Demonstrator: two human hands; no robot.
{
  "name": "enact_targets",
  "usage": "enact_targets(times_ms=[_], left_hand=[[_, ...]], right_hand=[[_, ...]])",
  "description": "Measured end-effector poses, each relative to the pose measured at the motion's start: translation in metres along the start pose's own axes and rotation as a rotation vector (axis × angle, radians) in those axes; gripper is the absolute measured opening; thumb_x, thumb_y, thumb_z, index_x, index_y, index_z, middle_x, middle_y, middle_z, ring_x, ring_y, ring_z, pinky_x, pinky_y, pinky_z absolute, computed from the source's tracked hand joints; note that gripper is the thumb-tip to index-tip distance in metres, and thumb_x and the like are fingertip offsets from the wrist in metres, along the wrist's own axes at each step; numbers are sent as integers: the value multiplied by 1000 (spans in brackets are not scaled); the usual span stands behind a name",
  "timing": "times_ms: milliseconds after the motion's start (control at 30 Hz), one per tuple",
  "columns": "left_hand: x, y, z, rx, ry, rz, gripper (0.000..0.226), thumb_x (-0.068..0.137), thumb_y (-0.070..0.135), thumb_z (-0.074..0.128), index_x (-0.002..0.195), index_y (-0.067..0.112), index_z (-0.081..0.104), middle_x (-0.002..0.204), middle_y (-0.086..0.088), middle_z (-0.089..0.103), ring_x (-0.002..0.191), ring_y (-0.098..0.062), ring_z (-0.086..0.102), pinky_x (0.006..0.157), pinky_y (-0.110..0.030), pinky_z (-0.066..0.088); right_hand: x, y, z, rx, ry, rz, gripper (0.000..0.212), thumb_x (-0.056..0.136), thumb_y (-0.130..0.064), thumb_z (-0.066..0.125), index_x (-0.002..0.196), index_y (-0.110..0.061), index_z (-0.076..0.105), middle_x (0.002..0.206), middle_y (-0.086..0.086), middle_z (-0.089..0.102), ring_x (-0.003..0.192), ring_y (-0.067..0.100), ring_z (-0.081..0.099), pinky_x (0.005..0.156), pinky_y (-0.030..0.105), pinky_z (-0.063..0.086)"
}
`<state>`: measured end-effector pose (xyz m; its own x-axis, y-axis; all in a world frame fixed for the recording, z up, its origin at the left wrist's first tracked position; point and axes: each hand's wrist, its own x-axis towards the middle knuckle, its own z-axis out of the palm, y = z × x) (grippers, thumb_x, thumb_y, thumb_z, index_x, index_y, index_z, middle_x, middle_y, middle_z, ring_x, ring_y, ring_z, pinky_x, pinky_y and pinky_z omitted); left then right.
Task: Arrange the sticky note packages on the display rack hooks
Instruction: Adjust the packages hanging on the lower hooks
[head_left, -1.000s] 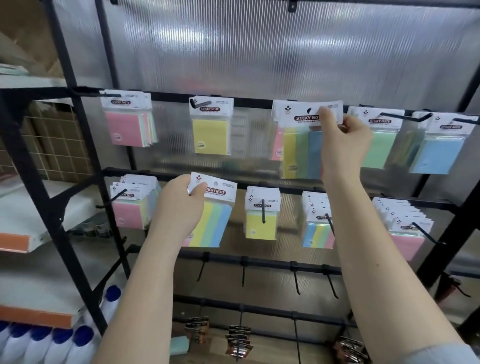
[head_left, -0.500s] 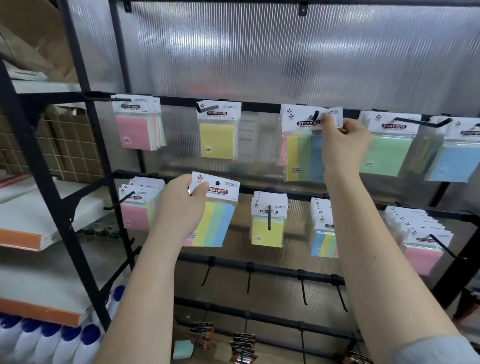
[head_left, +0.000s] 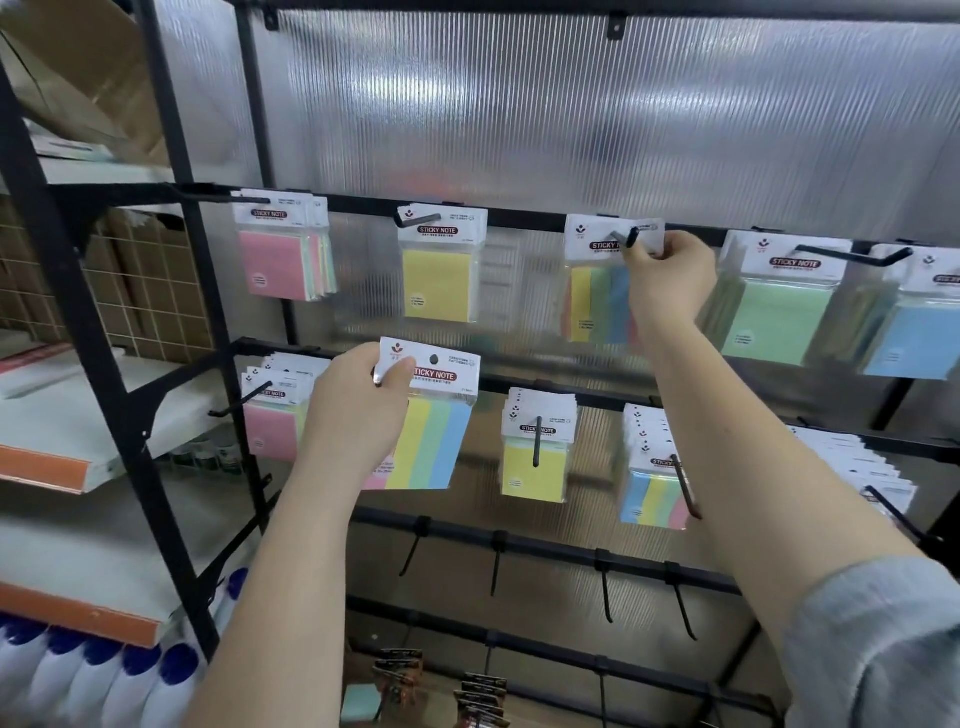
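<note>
The display rack (head_left: 171, 322) carries rows of hooks, and my right hand (head_left: 670, 275) pinches the header card of a multicolour package (head_left: 597, 291) threaded on a top-row hook (head_left: 626, 240). My left hand (head_left: 358, 410) grips a second striped package (head_left: 431, 421) by its card, before the middle row. These packs look light, the film slippery; the stiff card beside its punched hole (head_left: 434, 359) seems the best hold.

Black display rack (head_left: 524, 215); sticky note packages (head_left: 441, 270) hang on 2 rows.

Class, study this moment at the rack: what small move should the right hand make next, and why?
Probably push the striped package further back along the top-row hook: the right hand pinches its header card, and the hook's tip already pokes through the hole.
</note>
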<state>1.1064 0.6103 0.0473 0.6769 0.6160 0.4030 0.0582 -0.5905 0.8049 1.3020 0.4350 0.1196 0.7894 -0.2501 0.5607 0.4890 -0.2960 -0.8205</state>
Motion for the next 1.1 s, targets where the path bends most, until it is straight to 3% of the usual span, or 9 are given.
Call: enact_targets(times_ms=[100,167,267,333,600,733,867,1000,1100], left_hand=[[-2,3,2,-30,1,9,23,96,29,46,94,14,63,90,1,66,82,-19,59,61,-26,40],[-1,6,4,-60,0,14,20,97,27,47,92,17,63,87,7,65,77,-9,58,56,-22,38],[-1,10,8,-96,-17,29,17,97,26,47,91,22,63,80,18,61,66,9,54,47,-8,33],[-2,11,12,-109,-39,36,17,97,26,47,92,23,63,81,20,61,64,12,54,45,-6,34],[3,29,33,-134,-76,131,21,97,26,48,99,16,66,87,17,64,78,3,56,57,-17,36],[10,51,42,-196,-91,210,23,96,28,49,97,11,65,87,7,67,81,-11,61,61,-19,42],[16,75,51,-234,-94,321,28,96,28,51,75,12,58,66,15,60,60,4,51,51,-12,36],[21,97,62,-341,-87,392,37,95,26,54,66,4,46,61,-1,39,59,-10,34,53,-25,24],[25,113,67,-424,-96,399,36,94,23,55,60,16,44,49,14,41,49,2,34,47,-13,26]], right_hand=[[1,5,-1,8,19,-11,26,84,-26,65,66,-23,47,64,-12,48,59,3,42,50,14,29],[-1,6,-6,32,47,6,11,85,-28,66,90,-18,64,80,-10,58,74,5,53,63,13,35],[-9,13,-16,38,69,24,27,86,-29,67,108,-12,66,94,-6,64,85,5,57,74,9,39],[-20,19,-25,49,53,28,26,86,-26,66,107,-11,68,98,-2,68,86,7,59,80,16,46],[-72,69,-72,-233,-238,57,17,92,-19,55,88,-17,71,75,-6,65,63,7,55,47,8,35],[-95,95,-92,-377,-282,136,21,92,-16,53,88,-8,72,79,4,70,75,23,60,63,29,45],[-108,111,-105,-376,-290,202,21,92,-19,55,99,-10,72,90,3,72,83,18,63,73,26,46],[-114,117,-112,-337,-266,236,20,91,-19,57,100,-11,73,91,3,72,84,14,61,73,21,38],[-116,117,-115,-346,-261,239,20,90,-19,57,98,-12,73,85,0,70,84,14,61,73,21,38]])
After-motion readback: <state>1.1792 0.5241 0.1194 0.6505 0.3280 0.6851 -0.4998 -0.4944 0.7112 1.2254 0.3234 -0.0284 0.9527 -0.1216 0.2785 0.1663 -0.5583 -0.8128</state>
